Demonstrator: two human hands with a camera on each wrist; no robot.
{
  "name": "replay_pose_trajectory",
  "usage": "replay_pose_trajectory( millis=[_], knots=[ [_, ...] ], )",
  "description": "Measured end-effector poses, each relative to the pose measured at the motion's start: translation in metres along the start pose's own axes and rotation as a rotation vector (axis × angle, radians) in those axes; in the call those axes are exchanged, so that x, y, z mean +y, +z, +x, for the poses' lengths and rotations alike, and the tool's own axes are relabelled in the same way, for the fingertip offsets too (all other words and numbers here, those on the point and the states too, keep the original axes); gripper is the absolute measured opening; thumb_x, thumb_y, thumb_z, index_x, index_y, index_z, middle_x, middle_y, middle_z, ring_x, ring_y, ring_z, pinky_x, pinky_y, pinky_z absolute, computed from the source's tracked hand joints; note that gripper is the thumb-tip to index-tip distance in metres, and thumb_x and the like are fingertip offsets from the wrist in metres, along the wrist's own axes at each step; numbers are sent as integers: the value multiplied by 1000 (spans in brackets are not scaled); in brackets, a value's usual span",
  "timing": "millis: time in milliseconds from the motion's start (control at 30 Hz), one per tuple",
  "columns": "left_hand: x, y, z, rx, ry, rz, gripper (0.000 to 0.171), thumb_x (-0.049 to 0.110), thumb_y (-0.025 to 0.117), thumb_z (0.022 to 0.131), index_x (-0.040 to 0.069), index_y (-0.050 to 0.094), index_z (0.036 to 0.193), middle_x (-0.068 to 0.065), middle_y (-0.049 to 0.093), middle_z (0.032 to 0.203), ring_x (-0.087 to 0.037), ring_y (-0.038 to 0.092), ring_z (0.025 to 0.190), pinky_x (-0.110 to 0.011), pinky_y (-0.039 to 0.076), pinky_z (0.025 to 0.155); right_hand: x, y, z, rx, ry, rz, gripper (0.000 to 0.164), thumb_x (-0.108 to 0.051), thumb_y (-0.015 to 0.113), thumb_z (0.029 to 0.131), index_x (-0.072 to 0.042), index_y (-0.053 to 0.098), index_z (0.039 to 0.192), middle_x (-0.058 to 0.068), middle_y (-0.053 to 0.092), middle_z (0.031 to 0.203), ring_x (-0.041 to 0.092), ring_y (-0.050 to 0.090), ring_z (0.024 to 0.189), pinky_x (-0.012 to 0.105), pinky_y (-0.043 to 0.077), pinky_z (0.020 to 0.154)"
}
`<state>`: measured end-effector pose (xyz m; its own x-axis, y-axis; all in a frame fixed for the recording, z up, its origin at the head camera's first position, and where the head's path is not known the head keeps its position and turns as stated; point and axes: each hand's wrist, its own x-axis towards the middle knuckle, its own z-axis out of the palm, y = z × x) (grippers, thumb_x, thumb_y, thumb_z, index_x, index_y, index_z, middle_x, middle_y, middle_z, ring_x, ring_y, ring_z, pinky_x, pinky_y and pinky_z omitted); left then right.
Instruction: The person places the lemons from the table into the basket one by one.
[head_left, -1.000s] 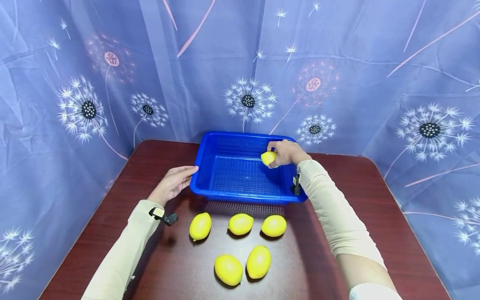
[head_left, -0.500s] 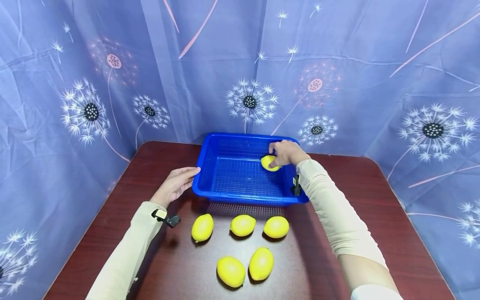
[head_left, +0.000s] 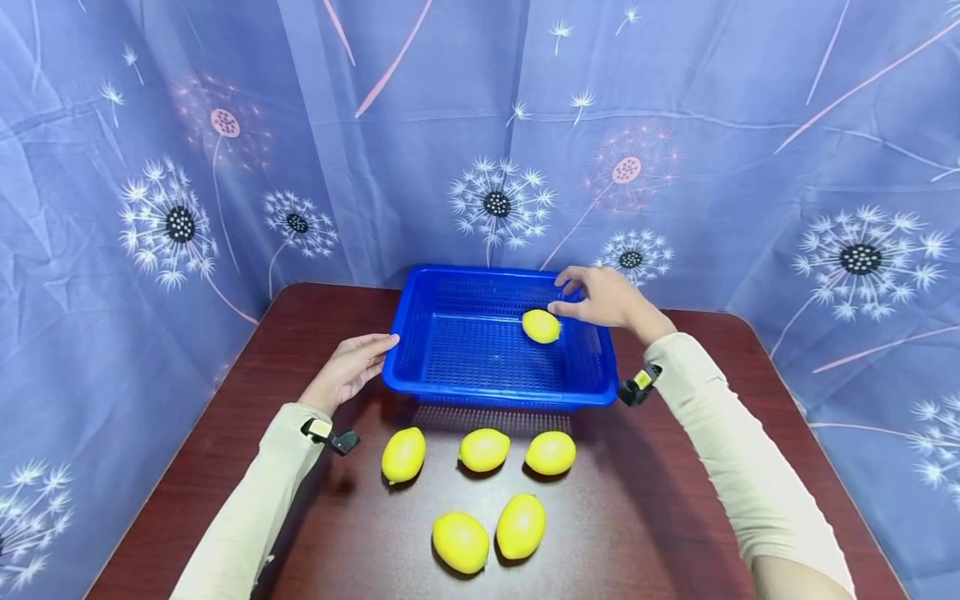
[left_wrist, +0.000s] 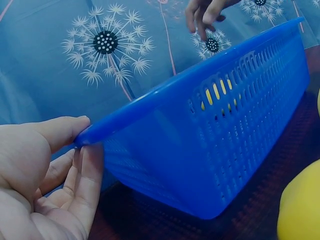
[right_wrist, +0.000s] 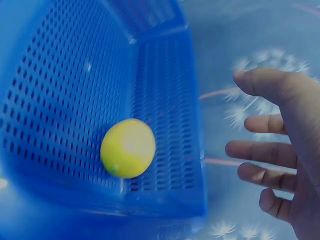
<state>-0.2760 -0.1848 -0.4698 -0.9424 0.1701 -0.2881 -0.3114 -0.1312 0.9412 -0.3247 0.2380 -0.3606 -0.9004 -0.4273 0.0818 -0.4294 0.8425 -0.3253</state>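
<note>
A blue perforated plastic basket stands at the back of the table, with one lemon lying in its right part. My left hand pinches the basket's left rim; the left wrist view shows the thumb on top and fingers beneath. My right hand is over the basket's right back corner, its fingers spread and holding nothing. In the right wrist view that hand is apart from the lemon. Several lemons lie on the table in front of the basket.
The dark red wooden table reaches back to a blue curtain with dandelion prints, close behind the basket. Two lemons lie nearest the front, side by side. Black wrist cameras sit on both sleeves.
My right hand has lowered a lemon to the basket's floor, let go of it, and moved up and to the right. The left hand stays on the rim.
</note>
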Motion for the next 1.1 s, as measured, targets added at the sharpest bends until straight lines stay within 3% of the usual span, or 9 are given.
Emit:
replay_pose_trajectory(
  millis=[300,500,833,967,1100],
  knots=[
    [3,0,1,1,0,-1,28,21,69,100,3,62,120,6,71,92,-8,66,86,-18,57,79,-16,2,-57,141,-47,4,46,-48,74,92,-11,69,118,8,76,101,24,69,92,47,56,79],
    [0,-2,1,-11,-6,-6,27,22,69,100,4,61,120,6,70,92,-8,65,87,-18,56,80,-34,18,-94,207,-102,12,42,-46,77,90,-12,70,114,6,75,95,22,68,86,43,57,73],
    [-2,-1,-1,-26,11,-20,22,21,67,101,6,63,117,5,71,93,-8,66,87,-18,56,80,-64,52,-151,293,-206,82,36,-39,83,84,-16,72,110,-7,72,94,12,66,86,33,56,71],
    [-2,-1,-1,-28,8,-43,15,19,66,102,8,65,111,5,71,91,-8,66,86,-19,57,79,-74,67,-166,305,-257,130,32,-35,85,81,-19,72,106,-14,69,93,10,63,83,28,54,71],
    [-3,-1,-1,-27,8,-61,12,18,66,102,9,66,109,4,71,92,-9,67,87,-19,57,80,-82,83,-179,263,-271,198,31,-35,86,82,-20,72,105,-14,69,96,9,62,82,25,54,71]
  ],
)
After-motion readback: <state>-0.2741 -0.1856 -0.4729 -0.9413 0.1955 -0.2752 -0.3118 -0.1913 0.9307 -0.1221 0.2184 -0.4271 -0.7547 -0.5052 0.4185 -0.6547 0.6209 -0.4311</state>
